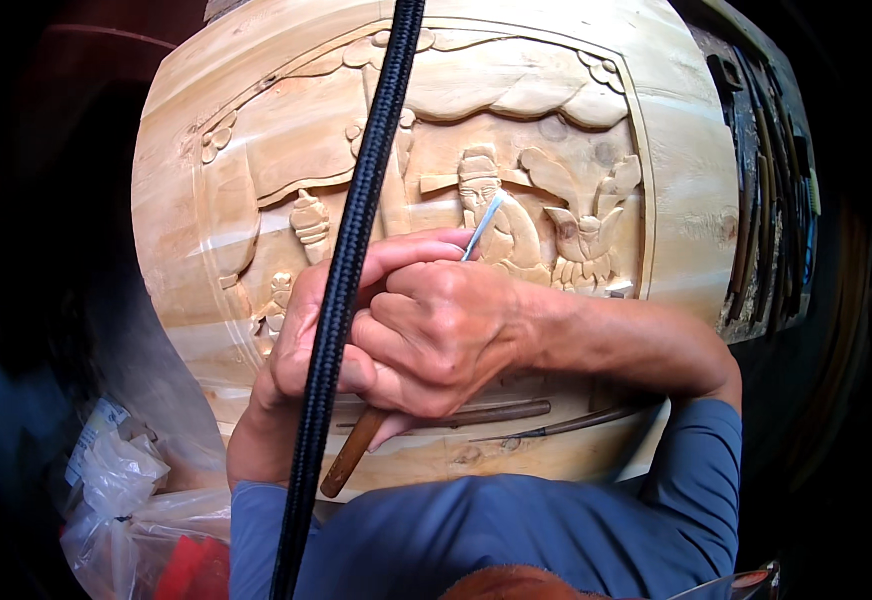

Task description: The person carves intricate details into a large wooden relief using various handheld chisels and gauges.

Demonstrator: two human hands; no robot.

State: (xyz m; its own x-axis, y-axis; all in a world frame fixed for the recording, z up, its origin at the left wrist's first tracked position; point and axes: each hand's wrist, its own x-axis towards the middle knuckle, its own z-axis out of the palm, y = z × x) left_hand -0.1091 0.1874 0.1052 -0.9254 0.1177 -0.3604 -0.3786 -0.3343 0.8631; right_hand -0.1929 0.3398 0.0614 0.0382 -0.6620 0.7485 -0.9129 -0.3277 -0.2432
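My right hand [446, 325] is closed in a fist around a carving chisel [353, 455]. Its brown wooden handle sticks out below the fist, and its pale metal blade [483, 225] slants up and right. My left hand [301, 330] lies against the fist from the left, its fingertips at the blade's shank; a black braided cord hides part of it. The blade tip meets the carved figure in a winged hat [479, 180], just below its face. That figure is cut in relief on a large pale wooden panel [681, 150], with draped curtains and a leafy plant form around it.
Two more slim tools, a wooden-handled one [501, 412] and a dark pointed one [566, 425], lie on the panel near my body. Many tools [761, 180] line a rack at the right. The braided cord [356, 240] crosses the view. A clear plastic bag [121, 510] sits lower left.
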